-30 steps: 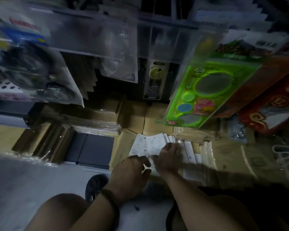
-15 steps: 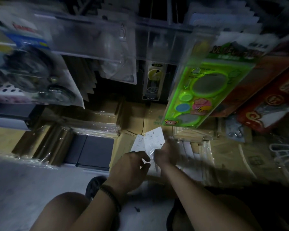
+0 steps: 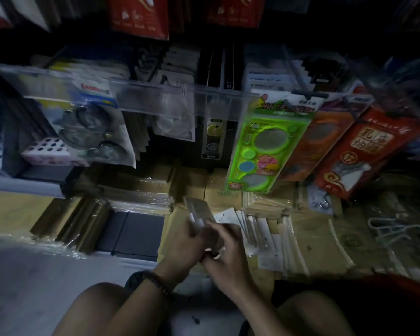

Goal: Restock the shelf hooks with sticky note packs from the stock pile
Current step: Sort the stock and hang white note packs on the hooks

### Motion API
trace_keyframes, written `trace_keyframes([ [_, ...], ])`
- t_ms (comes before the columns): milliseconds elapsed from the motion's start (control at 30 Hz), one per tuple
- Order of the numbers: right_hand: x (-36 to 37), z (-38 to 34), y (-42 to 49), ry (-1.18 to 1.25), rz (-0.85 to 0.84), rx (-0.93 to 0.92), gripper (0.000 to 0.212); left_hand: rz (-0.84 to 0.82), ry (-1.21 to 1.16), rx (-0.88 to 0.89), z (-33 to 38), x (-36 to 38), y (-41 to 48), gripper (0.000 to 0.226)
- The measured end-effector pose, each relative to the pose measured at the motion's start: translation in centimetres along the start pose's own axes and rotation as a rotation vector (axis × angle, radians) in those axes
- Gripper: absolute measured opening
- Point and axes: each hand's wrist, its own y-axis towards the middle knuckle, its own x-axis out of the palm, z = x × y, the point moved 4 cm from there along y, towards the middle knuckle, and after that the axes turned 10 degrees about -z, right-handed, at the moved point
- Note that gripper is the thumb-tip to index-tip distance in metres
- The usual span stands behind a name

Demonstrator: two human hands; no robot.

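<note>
Both hands, left hand (image 3: 187, 241) and right hand (image 3: 224, 253), pinched one blurry clear-wrapped sticky note pack (image 3: 199, 215) together, just above the white stock pile (image 3: 257, 229) on flattened brown cardboard boxes (image 3: 325, 238). Dim aisle, pale grey floor (image 3: 29, 287), and a bright green plastic stencil pack (image 3: 267, 146) hung overhead.
</note>
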Motion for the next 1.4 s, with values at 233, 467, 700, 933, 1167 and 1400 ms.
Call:
trace_keyframes([
  [233, -3.9, -3.1, -1.1, 0.053, -0.058, -0.060, 0.047, -0.123, -0.182, 0.010, 3.0, -0.6, -3.2, 0.033],
  [467, -7.2, -8.2, -5.9, 0.071, 0.052, -0.088, 0.054, -0.146, -0.024, 0.064, 7.9, 0.3, -9.4, 0.036],
  [700, -11.6, -17.7, -8.1, 0.119, 0.073, -0.265, 0.058, -0.078, 0.081, 0.285, 19.2, 1.5, -15.4, 0.038],
  [933, -18.1, -29.2, -9.4, 0.239, 0.165, -0.435, 0.062, -0.145, 0.125, 0.466, 31.7, 2.9, -18.7, 0.044],
  [1167, -24.5, -40.6, -10.2, 0.121, 0.266, -0.637, 0.057, -0.092, 0.265, 0.693, 43.2, 4.9, -21.2, 0.049],
  [1400, -30.5, -50.1, -8.5, 0.152, 0.352, -0.772, 0.053, 0.023, 0.526, 0.948, 53.4, 5.4, -23.5, 0.109],
])
